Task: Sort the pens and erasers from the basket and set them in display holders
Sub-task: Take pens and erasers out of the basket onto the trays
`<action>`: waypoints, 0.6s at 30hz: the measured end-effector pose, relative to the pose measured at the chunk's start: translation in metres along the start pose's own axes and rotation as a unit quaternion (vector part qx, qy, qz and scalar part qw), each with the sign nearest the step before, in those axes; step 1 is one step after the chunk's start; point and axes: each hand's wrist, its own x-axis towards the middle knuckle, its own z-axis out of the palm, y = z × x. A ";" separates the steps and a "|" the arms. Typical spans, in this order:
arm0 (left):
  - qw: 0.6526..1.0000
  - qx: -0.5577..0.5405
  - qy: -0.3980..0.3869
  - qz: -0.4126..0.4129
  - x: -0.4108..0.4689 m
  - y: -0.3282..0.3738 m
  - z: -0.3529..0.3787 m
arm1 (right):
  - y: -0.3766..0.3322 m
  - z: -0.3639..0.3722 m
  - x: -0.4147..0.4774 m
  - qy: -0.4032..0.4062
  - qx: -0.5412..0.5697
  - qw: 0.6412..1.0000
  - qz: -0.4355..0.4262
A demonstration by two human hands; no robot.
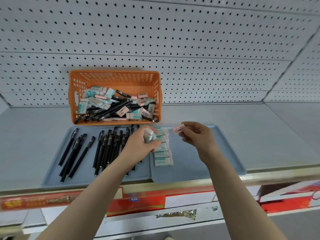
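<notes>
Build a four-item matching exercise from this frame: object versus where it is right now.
Things:
1. pink eraser
2. green-and-white eraser
3. black pens
4. orange basket

Places:
A. laid out on the left tray
B. pinched in the right hand
C. at the back of the shelf, by the pegboard
D. gripped in the left hand

Pairs: 1-B, 2-D, 3-A, 4-C
</notes>
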 end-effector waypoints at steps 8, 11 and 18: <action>0.999 -0.016 -0.043 -0.014 0.014 0.015 0.027 | 0.007 -0.059 0.014 0.038 0.099 0.993 0.043; 0.999 -0.017 -0.040 -0.010 0.020 0.017 0.039 | 0.012 -0.080 0.024 0.101 -0.001 0.995 0.011; 1.000 0.016 -0.003 -0.024 0.034 0.019 0.054 | 0.018 -0.111 0.053 0.128 -0.201 0.971 0.009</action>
